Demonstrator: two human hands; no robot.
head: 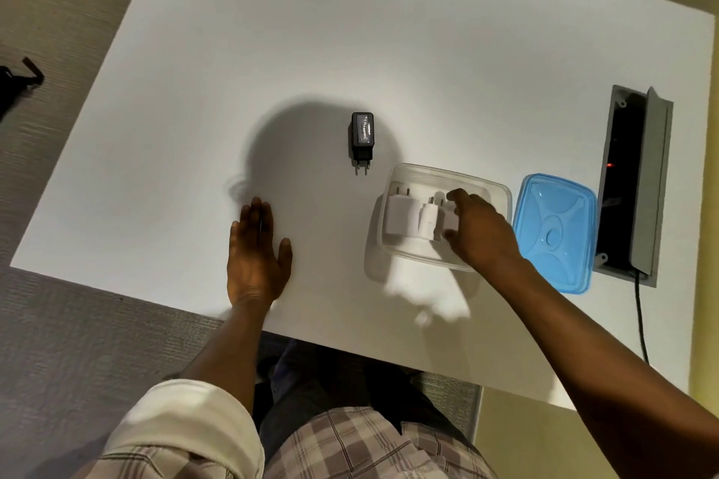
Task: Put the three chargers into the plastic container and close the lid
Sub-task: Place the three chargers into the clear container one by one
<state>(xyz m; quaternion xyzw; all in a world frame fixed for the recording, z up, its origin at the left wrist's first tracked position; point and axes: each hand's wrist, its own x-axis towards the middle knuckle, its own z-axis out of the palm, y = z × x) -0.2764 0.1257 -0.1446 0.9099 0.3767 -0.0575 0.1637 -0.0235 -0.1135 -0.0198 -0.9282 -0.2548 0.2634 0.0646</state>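
Three chargers: two white chargers (400,216), one black charger (362,138); one container (494,185), one lid (554,233).

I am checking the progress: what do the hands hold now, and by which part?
The right hand pinches the smaller white charger by its body end inside the container. The left hand lies flat, holding nothing.

On the surface (389,31) the container (502,189) sits toward the near right, with two chargers (400,216) side by side in it. The lid (554,233) lies just right of the container, and a cable box (632,183) lies right of the lid. A third charger (362,138) lies on the surface, beyond the container's left end.
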